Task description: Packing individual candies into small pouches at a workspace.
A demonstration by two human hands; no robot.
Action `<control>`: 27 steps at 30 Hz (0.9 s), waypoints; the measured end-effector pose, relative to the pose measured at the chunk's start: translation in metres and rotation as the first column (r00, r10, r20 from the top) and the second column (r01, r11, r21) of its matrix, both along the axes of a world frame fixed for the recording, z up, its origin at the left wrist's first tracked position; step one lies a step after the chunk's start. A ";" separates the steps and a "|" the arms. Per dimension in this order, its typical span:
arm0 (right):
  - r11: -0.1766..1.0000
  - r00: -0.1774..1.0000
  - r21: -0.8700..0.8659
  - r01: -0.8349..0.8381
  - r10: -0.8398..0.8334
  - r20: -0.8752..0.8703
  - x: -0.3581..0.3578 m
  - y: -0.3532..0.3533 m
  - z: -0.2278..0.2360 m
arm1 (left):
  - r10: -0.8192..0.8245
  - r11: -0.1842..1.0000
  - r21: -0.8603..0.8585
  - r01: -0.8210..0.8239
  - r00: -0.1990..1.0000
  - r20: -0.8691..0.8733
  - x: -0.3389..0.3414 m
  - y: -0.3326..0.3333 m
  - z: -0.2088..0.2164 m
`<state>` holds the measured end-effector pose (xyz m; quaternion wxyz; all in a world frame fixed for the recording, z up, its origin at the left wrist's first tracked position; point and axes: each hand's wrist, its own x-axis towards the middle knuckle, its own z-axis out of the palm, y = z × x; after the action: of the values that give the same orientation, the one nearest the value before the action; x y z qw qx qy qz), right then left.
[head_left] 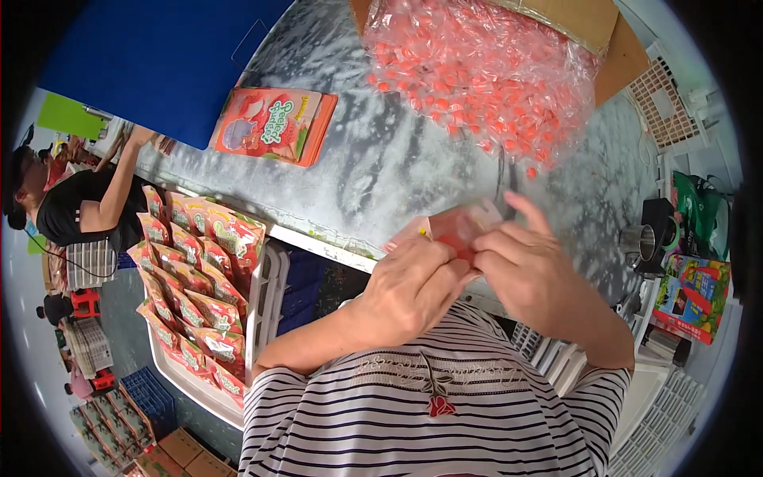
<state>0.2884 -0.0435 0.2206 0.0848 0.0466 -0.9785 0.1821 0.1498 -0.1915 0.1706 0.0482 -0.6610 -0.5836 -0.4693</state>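
Note:
Close to my body, over the table's front edge, I hold a pink pouch (pixel 457 225), its far end smeared by motion. My left hand (pixel 413 286) is closed around its near left side. On the other side, my right hand (pixel 528 266) has its thumb and curled fingers at the pouch edge while the forefinger sticks up and away; exact contact is partly hidden. Beyond my hands lies a heap of small red-pink pieces in clear wrappers (pixel 493 87), spilling out of a cardboard box (pixel 564 24). A stack of flat printed pouches (pixel 274 123) rests at the table's far left.
A white crate (pixel 179 374) of filled pouches stands left below the table (pixel 381 151). A blue panel (pixel 159 63) rises at the far left, with a co-worker (pixel 95 191) beside it. At right are a metal cup (pixel 636 242), a colourful bag (pixel 693 294) and a plastic basket (pixel 664 103).

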 end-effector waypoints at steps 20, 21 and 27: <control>0.965 0.743 -0.260 0.022 0.158 0.651 -0.012 0.018 0.021 | -0.368 0.852 -0.063 0.519 0.681 0.634 0.003 0.026 -0.036; 0.956 0.410 -0.290 0.042 0.248 0.878 -0.020 0.021 0.025 | -0.331 0.871 -0.067 0.487 0.680 0.654 0.007 0.023 -0.034; 0.897 0.925 -0.442 0.023 0.149 0.349 -0.008 0.016 0.003 | -0.124 0.889 -0.209 0.407 0.654 0.746 0.000 0.011 -0.017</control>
<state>0.2799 -0.0271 0.2239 -0.1008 0.0231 -0.9081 0.4057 0.1499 -0.1808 0.1531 -0.3740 -0.5025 -0.5257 -0.5755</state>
